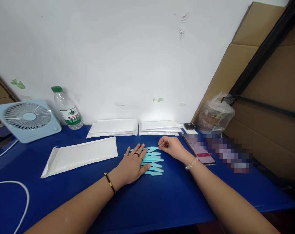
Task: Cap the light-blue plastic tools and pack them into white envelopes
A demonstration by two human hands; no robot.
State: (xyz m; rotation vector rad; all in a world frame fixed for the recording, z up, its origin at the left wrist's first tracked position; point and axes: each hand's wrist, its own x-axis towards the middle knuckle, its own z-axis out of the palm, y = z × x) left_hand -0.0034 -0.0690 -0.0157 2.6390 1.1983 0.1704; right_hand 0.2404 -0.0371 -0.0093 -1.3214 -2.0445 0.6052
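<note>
Several slim turquoise eyebrow razors point(155, 159) lie side by side in a row on the blue table, their tips pointing right. My left hand point(134, 164) rests flat across their left ends with its fingers spread, hiding those ends. At the far end of the row, the fingers of my right hand point(170, 146) are pinched together at the tip of the farthest razor point(151, 148). A white padded envelope point(82, 156) lies flat to the left of my left hand.
Stacks of white envelopes point(114, 126) line the wall. At left stand a blue fan point(29, 118) and a water bottle point(68, 110). On the right are a phone point(199, 151), a small black item point(190, 126) and a bagged cup point(214, 113). A white cable point(26, 191) curves at front left.
</note>
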